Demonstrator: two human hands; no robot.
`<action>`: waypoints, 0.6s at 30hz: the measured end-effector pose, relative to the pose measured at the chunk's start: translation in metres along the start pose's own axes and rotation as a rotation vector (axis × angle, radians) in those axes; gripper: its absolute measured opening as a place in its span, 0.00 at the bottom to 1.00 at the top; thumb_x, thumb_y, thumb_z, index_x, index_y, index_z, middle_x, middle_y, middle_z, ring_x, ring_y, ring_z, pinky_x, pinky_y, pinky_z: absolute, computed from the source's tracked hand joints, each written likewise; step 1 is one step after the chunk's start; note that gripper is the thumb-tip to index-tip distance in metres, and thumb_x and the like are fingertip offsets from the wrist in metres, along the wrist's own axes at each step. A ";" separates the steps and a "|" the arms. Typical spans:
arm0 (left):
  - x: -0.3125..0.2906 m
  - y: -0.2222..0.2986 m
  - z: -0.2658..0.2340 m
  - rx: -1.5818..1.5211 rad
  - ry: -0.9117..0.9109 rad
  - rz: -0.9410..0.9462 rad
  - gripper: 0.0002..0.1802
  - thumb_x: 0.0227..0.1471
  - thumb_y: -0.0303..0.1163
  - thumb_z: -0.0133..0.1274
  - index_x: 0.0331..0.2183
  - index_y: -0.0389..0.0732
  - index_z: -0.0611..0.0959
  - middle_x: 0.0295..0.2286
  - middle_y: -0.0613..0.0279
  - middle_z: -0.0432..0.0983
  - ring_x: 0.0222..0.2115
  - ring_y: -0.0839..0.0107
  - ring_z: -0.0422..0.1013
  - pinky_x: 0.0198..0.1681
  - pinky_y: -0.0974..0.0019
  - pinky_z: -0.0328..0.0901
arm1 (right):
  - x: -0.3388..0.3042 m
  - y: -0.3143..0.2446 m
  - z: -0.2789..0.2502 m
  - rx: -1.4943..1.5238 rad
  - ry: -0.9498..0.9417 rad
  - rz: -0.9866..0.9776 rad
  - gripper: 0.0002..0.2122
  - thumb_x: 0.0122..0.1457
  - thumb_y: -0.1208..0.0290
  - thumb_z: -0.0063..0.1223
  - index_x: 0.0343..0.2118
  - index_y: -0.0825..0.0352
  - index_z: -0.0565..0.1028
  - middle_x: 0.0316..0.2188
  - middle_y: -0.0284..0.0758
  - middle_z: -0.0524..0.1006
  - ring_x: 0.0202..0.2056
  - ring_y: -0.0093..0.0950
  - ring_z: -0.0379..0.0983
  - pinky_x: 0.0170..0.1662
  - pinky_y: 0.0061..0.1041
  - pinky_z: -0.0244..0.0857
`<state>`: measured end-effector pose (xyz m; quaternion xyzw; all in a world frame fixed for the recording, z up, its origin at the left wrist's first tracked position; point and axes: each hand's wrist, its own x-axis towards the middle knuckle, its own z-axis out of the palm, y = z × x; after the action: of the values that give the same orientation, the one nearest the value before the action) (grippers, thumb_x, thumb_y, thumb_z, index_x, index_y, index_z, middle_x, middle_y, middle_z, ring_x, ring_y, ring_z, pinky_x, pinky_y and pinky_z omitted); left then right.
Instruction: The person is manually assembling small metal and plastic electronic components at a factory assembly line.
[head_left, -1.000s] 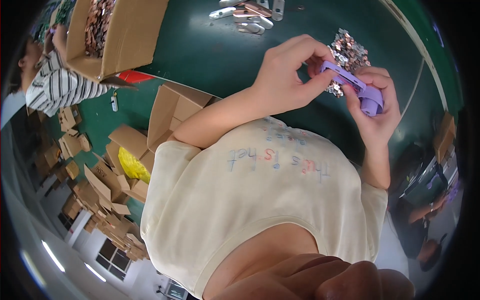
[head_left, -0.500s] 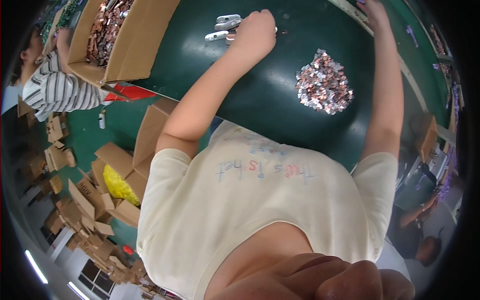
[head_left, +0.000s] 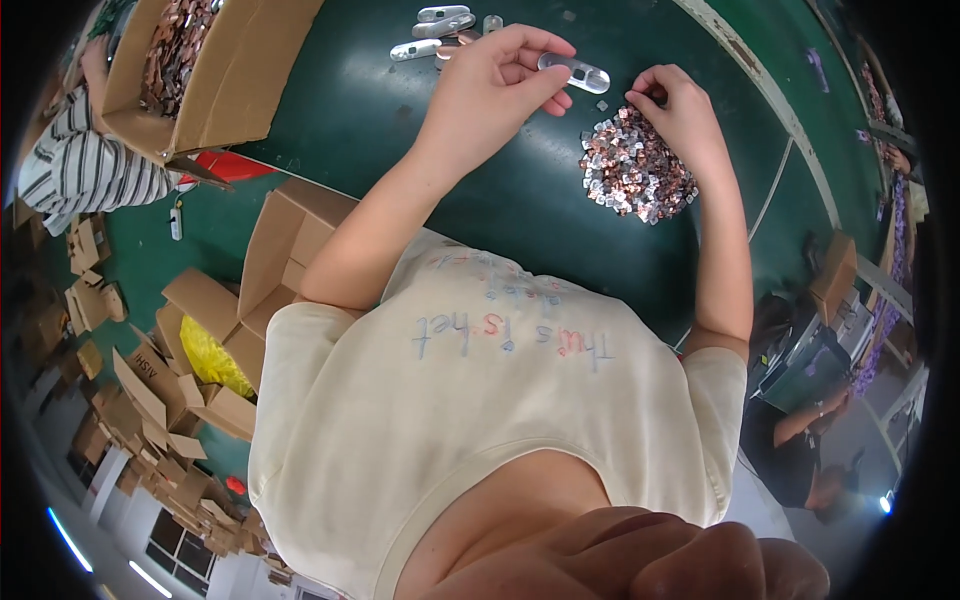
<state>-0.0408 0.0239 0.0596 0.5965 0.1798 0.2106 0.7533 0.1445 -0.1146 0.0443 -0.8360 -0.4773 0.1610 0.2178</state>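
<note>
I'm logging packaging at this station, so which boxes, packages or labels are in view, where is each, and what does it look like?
Open brown cardboard box: upper left on the green table, filled with small coppery parts.
Empty brown carton: left of the person's elbow, flaps open.
Flattened cartons: heaped lower left on the floor.
Yellow bag: inside a carton.

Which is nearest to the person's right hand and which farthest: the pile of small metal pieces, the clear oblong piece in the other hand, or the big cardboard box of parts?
From the right hand:
1. Pile of small metal pieces, directly under the hand, fingers touching its top edge.
2. Clear oblong piece, just to the left, held in the left hand.
3. Cardboard box of parts, far left across the green table.
</note>
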 end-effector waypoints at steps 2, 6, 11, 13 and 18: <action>-0.006 0.006 0.002 -0.020 0.002 -0.001 0.09 0.48 0.22 0.50 0.35 0.31 0.74 0.25 0.61 0.72 0.24 0.74 0.73 0.28 0.76 0.69 | -0.007 -0.012 -0.005 0.089 0.021 0.072 0.07 0.48 0.74 0.55 0.30 0.69 0.72 0.27 0.36 0.74 0.27 0.27 0.71 0.33 0.23 0.65; -0.021 0.018 0.006 -0.037 0.011 -0.001 0.12 0.49 0.23 0.51 0.38 0.32 0.75 0.25 0.60 0.73 0.25 0.74 0.73 0.29 0.76 0.68 | -0.033 -0.042 -0.021 0.750 0.074 0.024 0.06 0.51 0.80 0.52 0.33 0.72 0.74 0.28 0.31 0.74 0.27 0.16 0.68 0.32 0.12 0.62; -0.029 0.028 0.015 -0.024 0.027 0.054 0.12 0.49 0.21 0.51 0.38 0.31 0.74 0.26 0.58 0.73 0.25 0.73 0.73 0.28 0.75 0.68 | -0.053 -0.065 -0.035 0.875 0.138 -0.195 0.08 0.52 0.82 0.51 0.36 0.74 0.75 0.32 0.35 0.74 0.26 0.16 0.68 0.31 0.12 0.62; -0.030 0.032 0.019 -0.048 -0.005 0.058 0.12 0.48 0.20 0.51 0.38 0.30 0.74 0.26 0.57 0.73 0.25 0.73 0.73 0.28 0.75 0.69 | -0.062 -0.071 -0.039 0.925 0.134 -0.169 0.08 0.52 0.84 0.50 0.36 0.75 0.74 0.33 0.37 0.75 0.27 0.17 0.69 0.31 0.13 0.62; -0.034 0.037 0.028 -0.099 -0.033 0.076 0.11 0.48 0.19 0.50 0.38 0.30 0.74 0.27 0.56 0.73 0.26 0.72 0.73 0.29 0.74 0.70 | -0.070 -0.076 -0.041 1.009 0.156 -0.130 0.09 0.50 0.86 0.50 0.36 0.77 0.72 0.32 0.38 0.75 0.30 0.18 0.70 0.34 0.13 0.63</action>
<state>-0.0586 -0.0102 0.1027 0.5682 0.1338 0.2378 0.7764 0.0740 -0.1499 0.1230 -0.6050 -0.3733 0.2945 0.6386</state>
